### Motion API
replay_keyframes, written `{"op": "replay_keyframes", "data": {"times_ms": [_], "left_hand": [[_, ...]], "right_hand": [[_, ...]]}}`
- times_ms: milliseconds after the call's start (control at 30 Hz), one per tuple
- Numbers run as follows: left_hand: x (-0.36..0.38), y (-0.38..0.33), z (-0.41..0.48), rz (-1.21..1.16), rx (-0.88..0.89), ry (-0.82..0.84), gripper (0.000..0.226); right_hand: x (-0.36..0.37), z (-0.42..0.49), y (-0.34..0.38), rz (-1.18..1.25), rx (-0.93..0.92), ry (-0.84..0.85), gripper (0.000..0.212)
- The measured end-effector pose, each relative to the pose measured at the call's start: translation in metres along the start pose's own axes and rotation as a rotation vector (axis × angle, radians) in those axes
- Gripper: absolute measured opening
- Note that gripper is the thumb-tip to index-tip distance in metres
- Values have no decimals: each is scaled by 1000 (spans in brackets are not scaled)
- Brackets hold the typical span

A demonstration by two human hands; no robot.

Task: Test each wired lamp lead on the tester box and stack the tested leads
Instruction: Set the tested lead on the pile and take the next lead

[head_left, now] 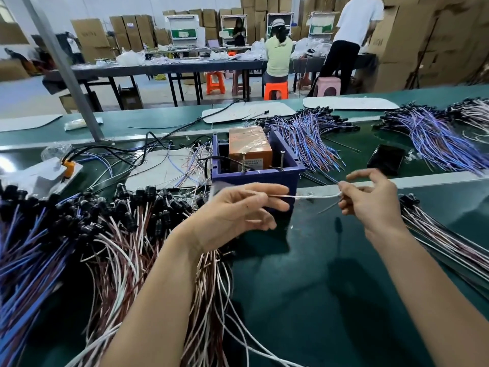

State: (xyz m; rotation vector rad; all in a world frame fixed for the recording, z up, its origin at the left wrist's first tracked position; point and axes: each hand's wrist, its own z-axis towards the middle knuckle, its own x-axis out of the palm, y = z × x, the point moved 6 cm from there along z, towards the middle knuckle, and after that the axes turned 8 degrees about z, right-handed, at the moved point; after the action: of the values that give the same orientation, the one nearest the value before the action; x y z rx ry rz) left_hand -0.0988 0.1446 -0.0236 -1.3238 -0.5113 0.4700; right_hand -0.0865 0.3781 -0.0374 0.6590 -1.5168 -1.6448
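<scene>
Just in front of the tester box [258, 176], above the table [330, 287], we are holding up our left hand [235, 210] and right hand [370, 200], fingers pinching a white lead [312, 196] that is running level from side to side between them.

A single head-worn camera is looking forward and down from above the person's forearms. It is sitting close over the green bench [330, 287], so the left hand [238, 207] and right hand [370, 197], with the white lead [312, 196] pinched between them, are filling the middle of the wide-angle frame. It is facing straight across the bench, taking in the blue tester box [256, 176] just beyond the hands, and its upper part is reaching well past the bench to the far tables [158, 66] and a seated person [279, 56], while the wide lens is bowing the bench edges toward the corners.
</scene>
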Motion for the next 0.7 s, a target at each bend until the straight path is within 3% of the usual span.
{"op": "replay_keyframes", "data": {"times_ms": [133, 267, 433, 567, 633, 700], "left_hand": [[-23, -13, -3, -174, 145, -204, 34], [-48, -23, -12, -311, 287, -516, 26], [-67, -25, -27, -259, 295, -800, 28], [-69, -20, -30, -218, 250, -854, 35], [-68, -18, -27, -182, 214, -825, 35], [-62, -18, -22, -175, 192, -757, 32]], "right_hand": [[-11, 2, -10, -58, 94, 18, 19], [-19, -1, -29, -38, 239, 33, 19], [-20, -11, -48, 83, 440, 81, 12], [-13, -17, -38, 298, 554, 183, 22], [-10, -22, -30, 242, 529, 236, 22], [-7, -26, -24, 127, 457, 253, 8]]}}
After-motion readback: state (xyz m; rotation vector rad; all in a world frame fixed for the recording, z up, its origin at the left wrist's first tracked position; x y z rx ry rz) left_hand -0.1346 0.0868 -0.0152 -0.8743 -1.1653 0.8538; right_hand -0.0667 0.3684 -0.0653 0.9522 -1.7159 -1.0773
